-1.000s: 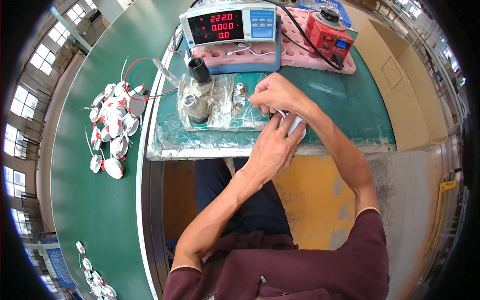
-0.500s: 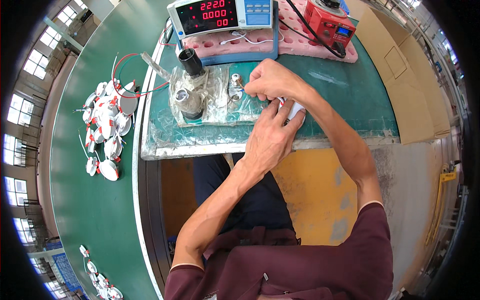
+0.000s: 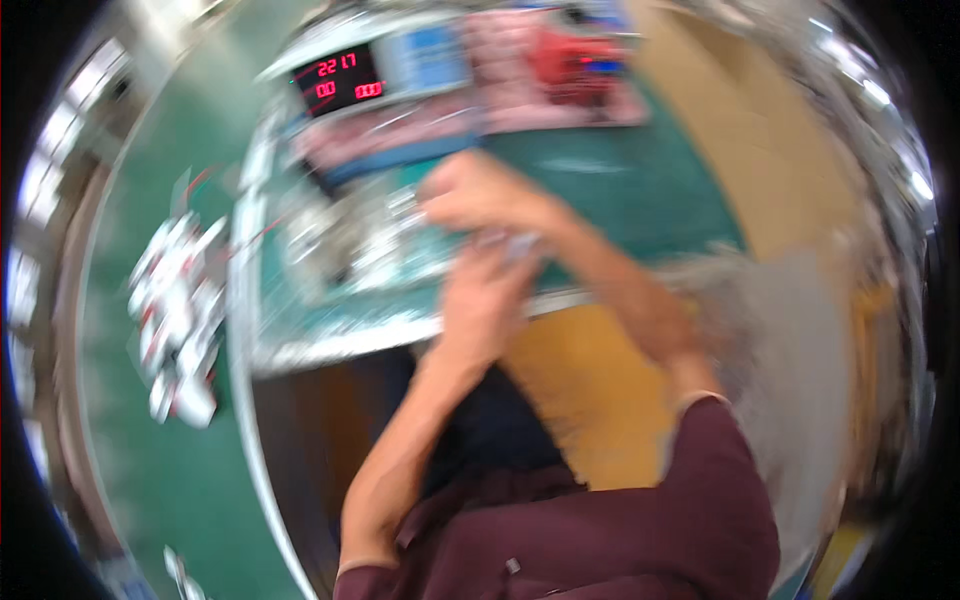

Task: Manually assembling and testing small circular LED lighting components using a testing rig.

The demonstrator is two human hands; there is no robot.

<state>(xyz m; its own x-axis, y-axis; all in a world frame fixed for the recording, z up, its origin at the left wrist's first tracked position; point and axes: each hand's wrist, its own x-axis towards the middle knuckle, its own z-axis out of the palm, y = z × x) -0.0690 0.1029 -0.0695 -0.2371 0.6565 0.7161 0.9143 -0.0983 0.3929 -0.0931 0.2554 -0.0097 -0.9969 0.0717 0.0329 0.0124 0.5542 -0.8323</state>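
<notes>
Motion blurs the whole view. My left hand (image 3: 485, 295) is at the front of the green worktable, its fingers closed over a small white lamp fitting (image 3: 523, 246), mostly hidden under them. Just beyond, my right hand (image 3: 475, 192) is closed in a pinch beside the metal terminals (image 3: 404, 203) on the plastic-wrapped test block (image 3: 345, 240). Whatever its fingertips hold is too smeared to make out. A meter with red digits (image 3: 340, 80) stands behind the hands.
On the green bench at left lies a heap of white lamp fittings (image 3: 180, 310) with red parts. Pink foam (image 3: 500, 60) carries a red power unit (image 3: 575, 65) at the back. A cardboard sheet (image 3: 720, 110) stands at right.
The view has swung, so the table and meter appear farther left and the picture is smeared. Both hands keep about the same places at the test block and white fitting.
</notes>
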